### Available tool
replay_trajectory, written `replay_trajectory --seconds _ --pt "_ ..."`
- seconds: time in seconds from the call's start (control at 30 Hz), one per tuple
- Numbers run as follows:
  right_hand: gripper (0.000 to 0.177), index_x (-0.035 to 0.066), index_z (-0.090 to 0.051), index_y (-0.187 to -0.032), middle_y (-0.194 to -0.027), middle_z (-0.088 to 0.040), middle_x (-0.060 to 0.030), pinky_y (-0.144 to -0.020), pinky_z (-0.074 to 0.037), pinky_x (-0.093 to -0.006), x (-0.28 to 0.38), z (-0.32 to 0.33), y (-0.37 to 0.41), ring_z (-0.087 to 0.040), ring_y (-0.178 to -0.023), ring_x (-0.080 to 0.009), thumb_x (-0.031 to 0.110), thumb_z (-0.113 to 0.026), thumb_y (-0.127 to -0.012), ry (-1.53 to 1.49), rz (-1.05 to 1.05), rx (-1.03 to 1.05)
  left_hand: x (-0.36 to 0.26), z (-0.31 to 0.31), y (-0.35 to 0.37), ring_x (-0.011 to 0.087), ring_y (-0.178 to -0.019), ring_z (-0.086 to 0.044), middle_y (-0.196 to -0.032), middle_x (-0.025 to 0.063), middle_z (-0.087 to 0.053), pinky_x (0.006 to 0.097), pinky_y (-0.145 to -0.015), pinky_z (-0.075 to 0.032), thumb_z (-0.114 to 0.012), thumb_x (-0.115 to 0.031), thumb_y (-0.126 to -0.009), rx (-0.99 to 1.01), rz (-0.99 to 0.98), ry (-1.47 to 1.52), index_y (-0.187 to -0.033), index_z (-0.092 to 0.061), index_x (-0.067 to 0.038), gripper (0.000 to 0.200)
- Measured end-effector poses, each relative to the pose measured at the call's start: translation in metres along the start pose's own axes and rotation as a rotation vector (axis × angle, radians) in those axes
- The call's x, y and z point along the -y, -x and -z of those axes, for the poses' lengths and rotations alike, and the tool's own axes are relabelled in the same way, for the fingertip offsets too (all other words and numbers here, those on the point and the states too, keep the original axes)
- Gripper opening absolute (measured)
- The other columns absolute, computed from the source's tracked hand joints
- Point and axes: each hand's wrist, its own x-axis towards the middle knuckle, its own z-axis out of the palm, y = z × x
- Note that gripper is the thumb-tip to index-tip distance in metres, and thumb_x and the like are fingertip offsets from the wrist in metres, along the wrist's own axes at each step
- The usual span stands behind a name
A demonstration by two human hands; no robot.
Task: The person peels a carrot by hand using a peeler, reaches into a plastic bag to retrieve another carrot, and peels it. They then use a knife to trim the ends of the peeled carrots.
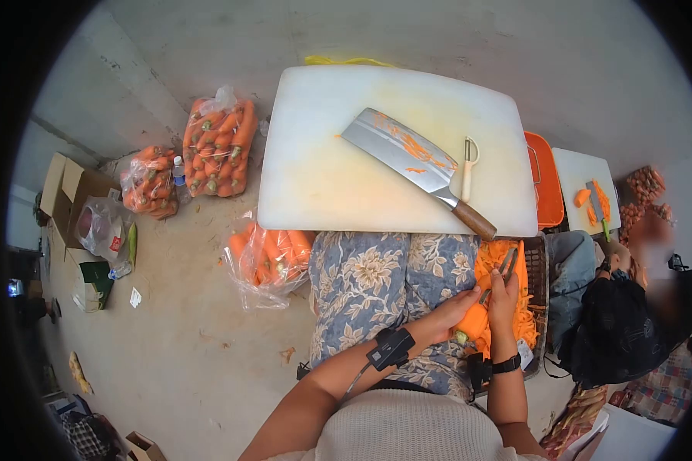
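Note:
Over the crate at my right side, my left hand (454, 313) is wrapped round an orange carrot (474, 323), its stem end pointing down toward my lap. My right hand (503, 301) grips a dark-handled peeler (509, 263) just beside the carrot. Orange peelings (527, 323) lie beneath both hands in the dark crate (538, 284). On the white cutting board (315, 154) in front of me rests a cleaver (407, 152) with carrot shreds on its blade. A second peeler (469, 167) with a pale handle lies near it.
Bags of carrots (220, 146) stand on the floor to the left, one close to my knee (273, 257). A cardboard box (77, 188) is farther left. Behind the crate is an orange container (544, 180). Another person (630, 323) sits at the right near a smaller board (584, 165).

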Motion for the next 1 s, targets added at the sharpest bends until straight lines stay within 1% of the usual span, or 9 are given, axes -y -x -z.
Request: replay_trajectory --seconds 0.03,0.1,0.13,0.37,0.43,0.53,0.63,0.83,1.0 --pt "0.019 0.004 -0.045 -0.085 -0.071 -0.045 -0.0019 -0.046 -0.033 -0.0217 0.001 0.001 -0.002 -0.04 -0.052 -0.0066 0.02 -0.055 -0.085 0.003 -0.004 0.012 0.0 -0.001 0.002 0.0131 -0.084 -0.057 -0.1 0.0042 -0.054 0.0273 -0.069 -0.049 -0.037 -0.04 -0.092 0.011 0.027 -0.038 -0.118 -0.04 -0.01 0.04" --pt "0.018 0.007 -0.042 -0.082 -0.065 -0.046 -0.0013 -0.039 -0.03 -0.021 0.006 0.004 -0.01 -0.037 -0.044 -0.0052 0.02 -0.054 -0.085 -0.114 -0.14 -0.018 0.012 0.005 -0.008 0.013 -0.078 -0.057 -0.095 0.0043 -0.054 0.0276 -0.063 -0.05 -0.038 -0.042 -0.092 -0.003 0.013 -0.028 -0.116 -0.041 -0.009 0.041" --pt "0.019 0.008 -0.04 -0.081 -0.059 -0.046 -0.0006 -0.033 -0.026 -0.0213 -0.006 0.003 -0.021 -0.033 -0.037 -0.0045 0.019 -0.054 -0.085 -0.091 -0.102 -0.108 0.017 0.008 -0.013 0.013 -0.078 -0.057 -0.095 0.0044 -0.054 0.0275 -0.062 -0.05 -0.038 -0.042 -0.092 0.03 0.007 -0.027 -0.116 -0.041 -0.008 0.042" --pt "0.019 0.007 -0.041 -0.08 -0.058 -0.044 0.0003 -0.036 -0.027 -0.0211 -0.019 0.008 -0.032 -0.034 -0.04 -0.0039 0.02 -0.054 -0.085 -0.062 -0.076 -0.042 0.013 0.01 -0.013 0.0128 -0.082 -0.057 -0.098 0.0051 -0.055 0.0272 -0.066 -0.05 -0.039 -0.041 -0.091 0.054 0.049 -0.057 -0.115 -0.042 -0.005 0.043" --pt "0.022 0.004 -0.048 -0.079 -0.059 -0.043 0.0018 -0.043 -0.03 -0.0217 -0.015 0.011 -0.032 -0.039 -0.047 -0.0055 0.025 -0.055 -0.084 -0.032 -0.135 0.017 0.015 0.012 -0.016 0.0126 -0.082 -0.057 -0.098 0.0049 -0.055 0.0275 -0.067 -0.05 -0.039 -0.042 -0.091 0.074 0.043 -0.056 -0.115 -0.042 -0.006 0.043" --pt "0.019 0.009 -0.041 -0.075 -0.057 -0.04 0.0032 -0.037 -0.027 -0.0202 -0.024 0.011 -0.037 -0.034 -0.041 -0.004 0.019 -0.054 -0.085 -0.061 -0.155 -0.051 0.017 0.011 -0.017 0.0125 -0.082 -0.057 -0.098 0.0046 -0.055 0.0279 -0.067 -0.051 -0.04 -0.042 -0.091 0.066 0.03 -0.066 -0.116 -0.041 -0.006 0.044" --pt "0.019 0.009 -0.041 -0.074 -0.056 -0.039 0.0039 -0.038 -0.027 -0.0205 -0.025 0.011 -0.037 -0.035 -0.042 -0.0041 0.02 -0.054 -0.085 -0.059 -0.142 -0.044 0.011 0.006 -0.01 0.0125 -0.082 -0.057 -0.099 0.0045 -0.055 0.0278 -0.068 -0.051 -0.041 -0.042 -0.09 0.043 0.028 -0.069 -0.117 -0.041 -0.006 0.045" --pt "0.025 0.005 -0.049 -0.074 -0.057 -0.039 0.0032 -0.043 -0.027 -0.0233 -0.03 0.013 -0.038 -0.036 -0.046 -0.0064 0.028 -0.054 -0.082 -0.038 -0.172 -0.056 0.014 0.007 -0.01 0.0125 -0.082 -0.057 -0.099 0.0049 -0.055 0.0269 -0.066 -0.051 -0.044 -0.039 -0.09 0.025 0.028 -0.089 -0.118 -0.041 -0.005 0.044" --pt "0.024 0.004 -0.046 -0.077 -0.057 -0.039 0.003 -0.041 -0.027 -0.0229 -0.039 0.02 -0.041 -0.036 -0.045 -0.0059 0.026 -0.055 -0.084 -0.016 -0.197 -0.064 0.016 0.007 -0.007 0.0135 -0.081 -0.058 -0.098 0.0057 -0.055 0.0274 -0.064 -0.051 -0.046 -0.039 -0.089 0.059 -0.001 -0.095 -0.118 -0.041 -0.005 0.044"
